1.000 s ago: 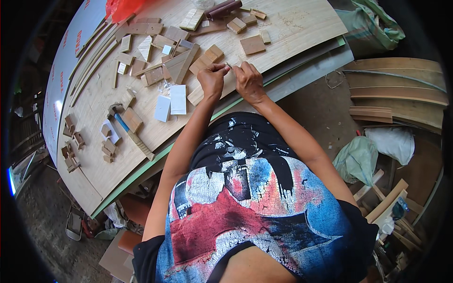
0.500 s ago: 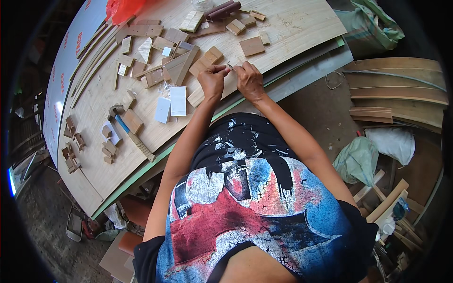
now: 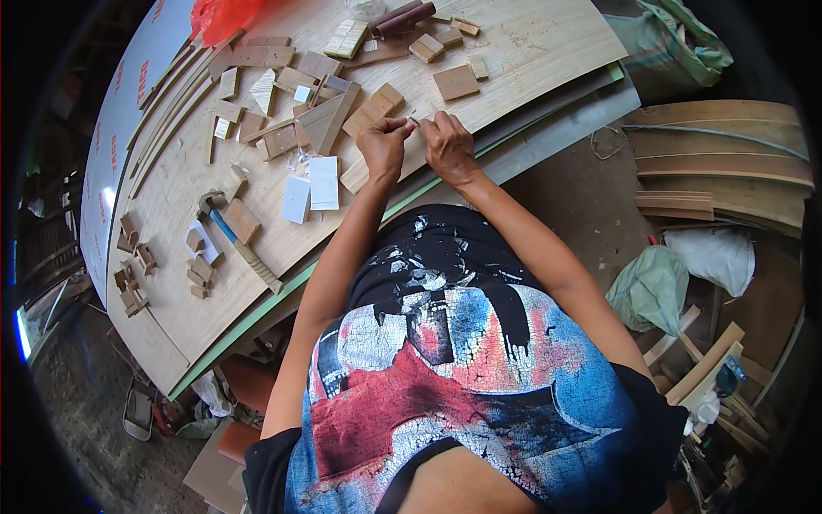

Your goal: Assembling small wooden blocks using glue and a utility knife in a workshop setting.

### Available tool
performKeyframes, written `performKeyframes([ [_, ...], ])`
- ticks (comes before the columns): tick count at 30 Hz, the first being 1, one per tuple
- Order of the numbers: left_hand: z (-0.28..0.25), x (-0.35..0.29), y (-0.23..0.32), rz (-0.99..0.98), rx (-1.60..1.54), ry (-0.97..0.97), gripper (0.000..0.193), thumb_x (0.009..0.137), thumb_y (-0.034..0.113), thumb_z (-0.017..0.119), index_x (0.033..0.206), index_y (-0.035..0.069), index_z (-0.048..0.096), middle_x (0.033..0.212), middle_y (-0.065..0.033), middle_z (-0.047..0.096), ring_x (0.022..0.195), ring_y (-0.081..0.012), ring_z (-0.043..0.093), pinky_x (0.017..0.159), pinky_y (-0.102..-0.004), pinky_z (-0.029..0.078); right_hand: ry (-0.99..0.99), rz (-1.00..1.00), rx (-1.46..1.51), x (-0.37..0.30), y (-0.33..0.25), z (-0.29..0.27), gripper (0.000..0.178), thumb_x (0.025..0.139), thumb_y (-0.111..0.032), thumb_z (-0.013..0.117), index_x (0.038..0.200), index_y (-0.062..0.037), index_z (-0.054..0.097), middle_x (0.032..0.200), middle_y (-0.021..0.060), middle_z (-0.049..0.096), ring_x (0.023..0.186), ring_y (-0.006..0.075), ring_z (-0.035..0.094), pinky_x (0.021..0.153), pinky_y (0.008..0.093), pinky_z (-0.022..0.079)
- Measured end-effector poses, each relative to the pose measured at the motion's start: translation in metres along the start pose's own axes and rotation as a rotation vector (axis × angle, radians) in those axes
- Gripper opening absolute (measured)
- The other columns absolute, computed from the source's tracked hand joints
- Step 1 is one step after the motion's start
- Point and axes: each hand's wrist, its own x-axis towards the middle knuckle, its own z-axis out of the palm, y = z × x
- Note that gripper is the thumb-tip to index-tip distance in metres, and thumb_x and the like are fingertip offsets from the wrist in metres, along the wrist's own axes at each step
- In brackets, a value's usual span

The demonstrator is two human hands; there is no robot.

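Close together above the bench's near edge, my left hand (image 3: 382, 151) and my right hand (image 3: 449, 149) both have their fingers pinched. A tiny, thin, dark piece (image 3: 414, 119) shows between the fingertips, too small to name. Just beyond my left hand lies a row of joined wooden blocks (image 3: 374, 110). A flat brown wood block (image 3: 455, 83) rests beyond my right hand. Two white rectangular cards (image 3: 324, 183) lie to the left of my left wrist. Farther left is a hammer (image 3: 233, 236) with a blue and wrapped handle, next to a wood block (image 3: 242, 220).
Wood offcuts (image 3: 321, 120) spread over the plywood bench top (image 3: 548, 47). Small assembled wood pieces (image 3: 128, 287) sit at its left end. A red plastic bag (image 3: 224, 19) is at the far edge. Curved boards (image 3: 719, 158) and a green sack (image 3: 648, 287) stand to the right.
My right hand has shifted very slightly left, toward my left hand. Both hands keep their pinch, and the things on the bench stay in place.
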Motion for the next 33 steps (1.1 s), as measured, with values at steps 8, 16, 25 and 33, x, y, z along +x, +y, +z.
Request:
performKeyframes([
  [8, 0.001, 0.000, 0.004, 0.005, 0.029, -0.002, 0.011, 0.067, 0.001, 0.066, 0.076, -0.005, 0.064, 0.069, -0.0084, 0.063, 0.060, -0.0093, 0.056, 0.056, -0.0191, 0.045, -0.017, 0.037, 0.028, -0.001, 0.008, 0.005, 0.008, 0.067, -0.004, 0.049, 0.074, -0.0031, 0.053, 0.073, 0.0134, 0.049, 0.069, 0.0277, 0.052, 0.061, 0.0343, 0.044],
  [16, 0.000, 0.001, 0.003, -0.011, -0.023, -0.008, 0.012, 0.067, 0.000, 0.066, 0.077, -0.005, 0.064, 0.070, -0.0088, 0.063, 0.061, -0.0104, 0.057, 0.056, -0.0201, 0.046, 0.027, 0.033, 0.100, 0.002, 0.000, -0.008, 0.010, 0.066, -0.003, 0.050, 0.075, -0.0032, 0.054, 0.072, 0.0130, 0.048, 0.069, 0.0280, 0.051, 0.061, 0.0348, 0.044],
  [25, 0.000, 0.002, -0.001, -0.009, -0.021, -0.008, 0.012, 0.067, 0.001, 0.066, 0.077, -0.005, 0.064, 0.069, -0.0088, 0.063, 0.061, -0.0107, 0.057, 0.057, -0.0199, 0.046, -0.025, 0.042, 0.046, 0.001, 0.010, 0.006, 0.007, 0.067, -0.005, 0.049, 0.072, -0.0035, 0.053, 0.072, 0.0134, 0.048, 0.068, 0.0281, 0.051, 0.060, 0.0357, 0.044],
  [33, 0.001, 0.001, 0.006, -0.003, 0.021, 0.008, 0.011, 0.067, 0.001, 0.066, 0.077, -0.004, 0.064, 0.068, -0.0079, 0.063, 0.060, -0.0093, 0.056, 0.055, -0.0198, 0.045, 0.037, 0.024, 0.098, 0.004, 0.000, -0.012, 0.009, 0.067, -0.003, 0.049, 0.073, -0.0034, 0.055, 0.072, 0.0131, 0.048, 0.068, 0.0281, 0.051, 0.060, 0.0355, 0.043],
])
